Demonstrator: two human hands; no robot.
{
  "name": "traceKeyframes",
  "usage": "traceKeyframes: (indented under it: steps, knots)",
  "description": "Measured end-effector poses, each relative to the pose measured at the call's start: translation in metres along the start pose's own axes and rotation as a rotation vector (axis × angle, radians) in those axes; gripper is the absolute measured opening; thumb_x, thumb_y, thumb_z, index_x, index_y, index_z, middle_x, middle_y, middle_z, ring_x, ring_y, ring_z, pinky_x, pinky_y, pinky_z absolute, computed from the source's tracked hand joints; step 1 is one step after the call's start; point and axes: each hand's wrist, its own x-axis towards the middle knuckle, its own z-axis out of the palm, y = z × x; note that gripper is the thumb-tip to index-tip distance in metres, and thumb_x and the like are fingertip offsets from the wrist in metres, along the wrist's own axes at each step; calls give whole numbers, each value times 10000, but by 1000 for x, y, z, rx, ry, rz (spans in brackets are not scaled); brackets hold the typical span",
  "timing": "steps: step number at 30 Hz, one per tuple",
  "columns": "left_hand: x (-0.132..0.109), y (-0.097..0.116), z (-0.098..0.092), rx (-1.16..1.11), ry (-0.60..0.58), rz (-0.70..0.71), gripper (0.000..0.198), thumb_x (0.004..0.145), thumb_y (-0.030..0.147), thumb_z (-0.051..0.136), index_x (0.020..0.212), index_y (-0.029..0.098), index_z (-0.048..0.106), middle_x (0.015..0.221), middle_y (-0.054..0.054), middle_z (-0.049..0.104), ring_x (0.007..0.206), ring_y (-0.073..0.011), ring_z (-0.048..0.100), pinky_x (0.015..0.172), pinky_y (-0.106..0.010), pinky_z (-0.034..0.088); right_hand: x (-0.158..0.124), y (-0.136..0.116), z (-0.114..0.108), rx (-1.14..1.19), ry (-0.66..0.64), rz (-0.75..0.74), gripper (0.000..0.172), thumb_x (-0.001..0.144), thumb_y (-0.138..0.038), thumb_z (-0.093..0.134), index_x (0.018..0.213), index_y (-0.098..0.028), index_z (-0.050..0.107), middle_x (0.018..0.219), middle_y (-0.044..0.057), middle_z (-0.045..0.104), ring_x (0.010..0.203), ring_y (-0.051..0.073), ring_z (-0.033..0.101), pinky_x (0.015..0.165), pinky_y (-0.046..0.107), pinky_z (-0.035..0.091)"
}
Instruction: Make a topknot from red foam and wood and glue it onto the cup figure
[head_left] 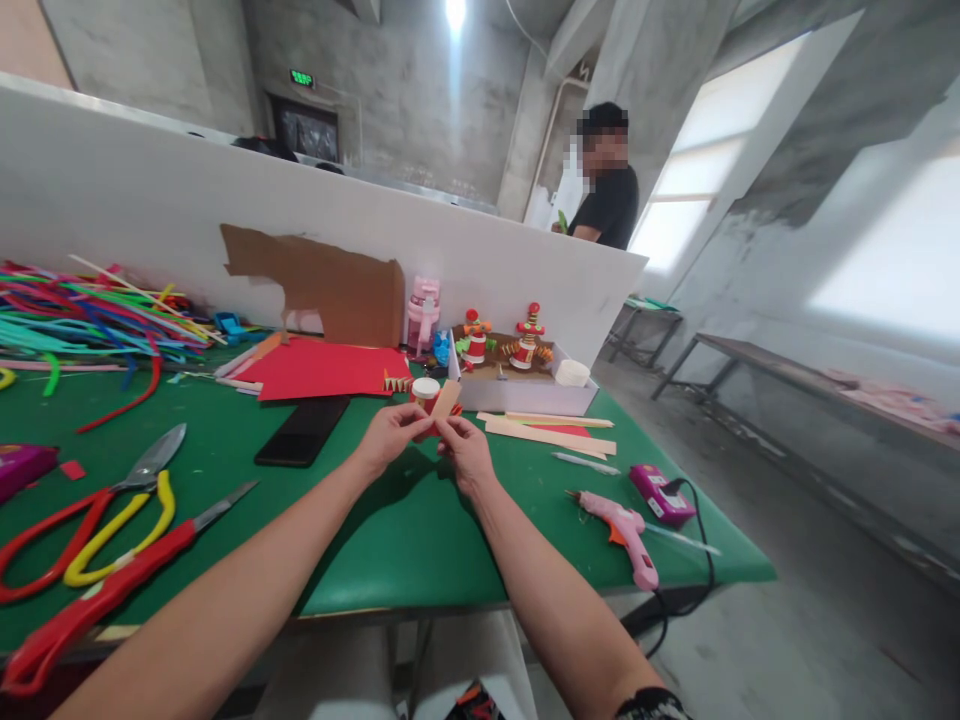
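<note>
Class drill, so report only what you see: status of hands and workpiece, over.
Left hand and right hand both pinching tan strip above green table. White-capped jar just behind it. Glue gun lies apart, to the right.

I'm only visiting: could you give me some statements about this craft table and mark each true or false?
1. The left hand and the right hand both hold a tan strip. True.
2. The right hand holds the pink glue gun. False: it lies on the green table, right of the hands.
3. Scissors lie left of the hands. True.
4. Small figures stand in the white box. True.
5. The black phone lies in that box. False: it lies on the table, beside the left hand.
</note>
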Motion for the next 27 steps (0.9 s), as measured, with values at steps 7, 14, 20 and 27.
traceKeyframes:
  steps: [7,14,20,27]
  knots:
    - [-3,2,-3,-11,-66,-60,435,667,601,724,648,191,579,487,49,542,468,-109,482,504,-238,374,-2,-1,0,9,-5,28,376,474,-376,890,716,-187,672,614,-48,636,526,80,509,545,224,409]
    - [-6,1,-2,-156,-108,-101,469,706,646,685,707,191,571,517,32,566,495,-121,527,548,-253,434,2,1,0,78,-22,-4,329,480,-350,877,631,-186,635,593,-57,602,558,83,505,617,243,444]
    - [-4,-3,-1,-71,-116,-106,454,670,606,741,744,187,584,566,33,597,483,-113,533,519,-249,440,3,4,0,76,-4,-26,301,498,-326,867,663,-184,660,627,-52,629,573,82,513,625,238,447]
    - [-3,-6,-1,-128,-178,-176,488,622,570,796,820,169,602,649,-17,682,579,-159,632,617,-304,516,3,4,0,28,35,-74,290,505,-318,868,683,-179,686,667,-33,661,598,90,545,627,240,462]
